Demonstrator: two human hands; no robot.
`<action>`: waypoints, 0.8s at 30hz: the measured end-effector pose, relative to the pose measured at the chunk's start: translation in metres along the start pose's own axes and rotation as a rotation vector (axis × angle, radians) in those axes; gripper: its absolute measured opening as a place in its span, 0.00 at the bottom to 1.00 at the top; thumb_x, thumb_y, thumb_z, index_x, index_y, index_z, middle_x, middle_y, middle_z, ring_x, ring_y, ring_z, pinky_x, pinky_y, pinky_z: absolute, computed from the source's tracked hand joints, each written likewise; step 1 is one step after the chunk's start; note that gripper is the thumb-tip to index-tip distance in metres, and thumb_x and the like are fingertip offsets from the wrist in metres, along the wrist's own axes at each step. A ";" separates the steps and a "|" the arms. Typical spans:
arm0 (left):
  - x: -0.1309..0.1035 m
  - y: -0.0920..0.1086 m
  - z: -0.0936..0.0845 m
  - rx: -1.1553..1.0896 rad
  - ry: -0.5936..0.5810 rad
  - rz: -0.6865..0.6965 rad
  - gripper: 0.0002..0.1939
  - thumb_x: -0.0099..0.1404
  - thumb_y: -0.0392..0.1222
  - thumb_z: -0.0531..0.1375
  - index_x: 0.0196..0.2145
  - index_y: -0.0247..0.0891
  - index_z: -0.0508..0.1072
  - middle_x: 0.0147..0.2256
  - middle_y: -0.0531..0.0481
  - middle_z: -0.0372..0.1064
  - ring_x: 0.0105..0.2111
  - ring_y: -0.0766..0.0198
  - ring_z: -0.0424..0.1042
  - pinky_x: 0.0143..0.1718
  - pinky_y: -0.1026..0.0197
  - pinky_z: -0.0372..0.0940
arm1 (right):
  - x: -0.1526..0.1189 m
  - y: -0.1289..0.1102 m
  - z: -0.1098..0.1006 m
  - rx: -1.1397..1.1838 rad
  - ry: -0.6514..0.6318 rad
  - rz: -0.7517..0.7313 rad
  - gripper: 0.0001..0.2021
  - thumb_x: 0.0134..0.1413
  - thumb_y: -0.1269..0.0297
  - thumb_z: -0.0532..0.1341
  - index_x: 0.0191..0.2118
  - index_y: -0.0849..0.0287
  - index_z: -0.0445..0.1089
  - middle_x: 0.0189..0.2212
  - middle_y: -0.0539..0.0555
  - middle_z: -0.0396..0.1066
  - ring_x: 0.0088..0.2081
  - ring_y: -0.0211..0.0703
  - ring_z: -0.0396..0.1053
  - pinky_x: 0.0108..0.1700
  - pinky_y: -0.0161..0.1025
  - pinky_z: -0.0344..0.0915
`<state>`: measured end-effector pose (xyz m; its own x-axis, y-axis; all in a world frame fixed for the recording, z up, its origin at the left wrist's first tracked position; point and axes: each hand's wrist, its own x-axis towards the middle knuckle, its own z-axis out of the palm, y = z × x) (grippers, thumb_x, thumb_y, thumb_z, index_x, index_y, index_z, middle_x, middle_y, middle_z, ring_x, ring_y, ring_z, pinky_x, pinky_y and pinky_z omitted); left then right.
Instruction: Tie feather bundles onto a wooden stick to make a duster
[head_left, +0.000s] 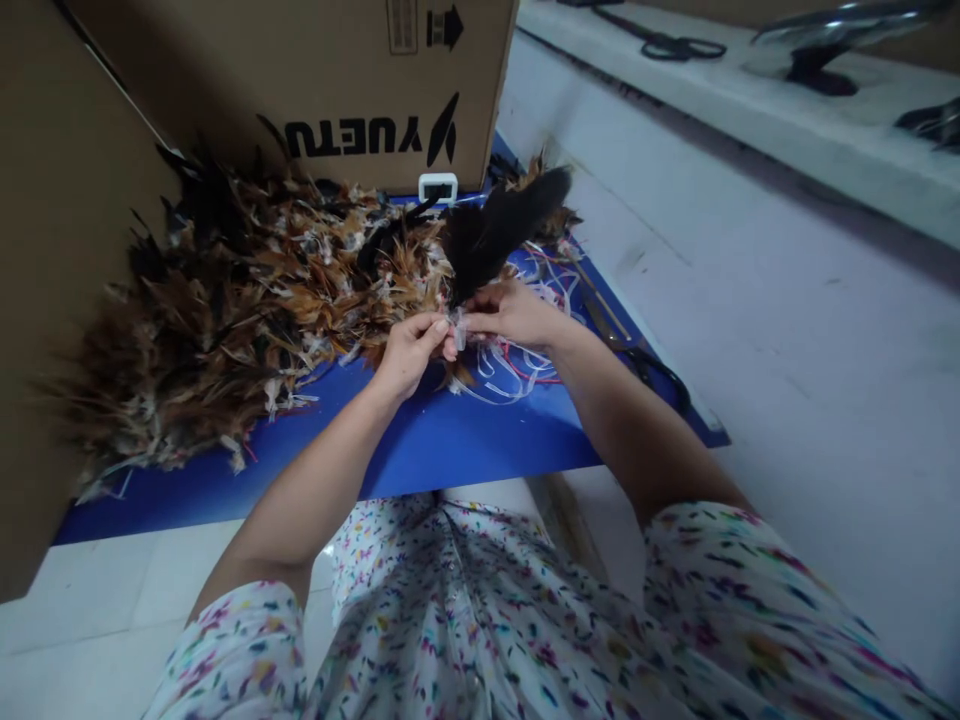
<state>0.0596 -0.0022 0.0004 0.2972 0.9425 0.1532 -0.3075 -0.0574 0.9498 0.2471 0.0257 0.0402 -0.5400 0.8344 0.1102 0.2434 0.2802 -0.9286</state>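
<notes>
Above the blue table, both hands meet at the base of a bundle of black feathers (504,228), which points up and to the right. My left hand (407,357) is closed, pinching a clear plastic strip (460,332) between thumb and fingers. Fingers of my right hand (517,315) are closed at the feather base, its thumb touching the strip. Part of the base is hidden by the fingers. Just left of the hands lies a large heap of brown and black feather bunches (277,285), several with whitish ties at their ends.
Loose clear and red ribbons (517,372) lie under my right hand on the blue table (480,445). A small white device with a dark screen (438,188) stands by the cardboard box (345,60). Dark-handled scissors (679,47) rest on the ledge at right.
</notes>
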 end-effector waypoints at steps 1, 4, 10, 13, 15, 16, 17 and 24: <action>0.000 0.000 0.000 -0.025 0.008 -0.018 0.23 0.53 0.59 0.72 0.25 0.34 0.73 0.19 0.54 0.68 0.19 0.72 0.66 0.26 0.67 0.65 | -0.002 -0.002 0.004 0.004 0.024 -0.005 0.19 0.48 0.48 0.71 0.29 0.59 0.70 0.20 0.47 0.67 0.21 0.33 0.61 0.23 0.34 0.57; 0.001 0.001 0.001 -0.066 0.024 -0.045 0.22 0.53 0.57 0.73 0.25 0.34 0.73 0.19 0.55 0.68 0.19 0.73 0.66 0.26 0.68 0.66 | -0.005 -0.006 0.011 0.032 0.072 0.006 0.18 0.46 0.50 0.72 0.29 0.60 0.71 0.20 0.46 0.68 0.21 0.32 0.62 0.24 0.33 0.58; 0.002 0.001 -0.001 -0.020 0.015 -0.043 0.21 0.53 0.55 0.73 0.24 0.34 0.74 0.19 0.54 0.69 0.19 0.72 0.66 0.25 0.67 0.65 | -0.011 -0.002 0.008 0.170 0.089 0.092 0.17 0.43 0.53 0.75 0.29 0.60 0.73 0.20 0.48 0.70 0.22 0.32 0.63 0.23 0.31 0.60; 0.002 0.000 -0.004 -0.005 0.007 -0.025 0.22 0.53 0.56 0.73 0.25 0.34 0.74 0.19 0.53 0.70 0.19 0.71 0.67 0.25 0.67 0.65 | -0.015 -0.003 0.006 0.261 0.089 0.153 0.17 0.40 0.56 0.77 0.30 0.62 0.73 0.21 0.48 0.71 0.22 0.31 0.65 0.23 0.30 0.61; 0.003 -0.002 -0.004 -0.001 0.011 -0.026 0.22 0.52 0.57 0.73 0.26 0.34 0.75 0.19 0.53 0.70 0.19 0.71 0.68 0.25 0.67 0.65 | -0.018 -0.005 0.007 0.301 0.065 0.198 0.16 0.39 0.59 0.77 0.29 0.62 0.74 0.20 0.48 0.71 0.21 0.30 0.65 0.22 0.29 0.61; 0.003 -0.002 -0.005 0.004 0.019 -0.033 0.22 0.52 0.57 0.73 0.26 0.34 0.75 0.19 0.54 0.70 0.19 0.71 0.68 0.25 0.67 0.65 | -0.019 -0.006 0.007 0.310 0.052 0.215 0.15 0.38 0.60 0.77 0.29 0.62 0.74 0.20 0.48 0.71 0.21 0.30 0.65 0.21 0.28 0.61; 0.004 -0.003 -0.005 0.008 0.031 -0.040 0.21 0.52 0.56 0.73 0.26 0.34 0.75 0.19 0.54 0.70 0.19 0.71 0.68 0.25 0.67 0.65 | -0.019 -0.007 0.008 0.312 0.043 0.228 0.14 0.38 0.61 0.76 0.29 0.62 0.74 0.19 0.48 0.72 0.21 0.30 0.65 0.21 0.28 0.61; 0.004 -0.005 -0.004 -0.026 0.045 -0.029 0.21 0.52 0.55 0.74 0.26 0.35 0.75 0.20 0.54 0.70 0.20 0.71 0.68 0.26 0.66 0.66 | -0.021 -0.006 0.016 0.308 0.021 0.271 0.08 0.39 0.67 0.74 0.26 0.60 0.75 0.18 0.46 0.71 0.20 0.29 0.65 0.21 0.27 0.60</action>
<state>0.0584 0.0034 -0.0051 0.2650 0.9576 0.1128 -0.3229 -0.0221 0.9462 0.2438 -0.0011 0.0374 -0.4723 0.8688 -0.1485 0.1200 -0.1036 -0.9874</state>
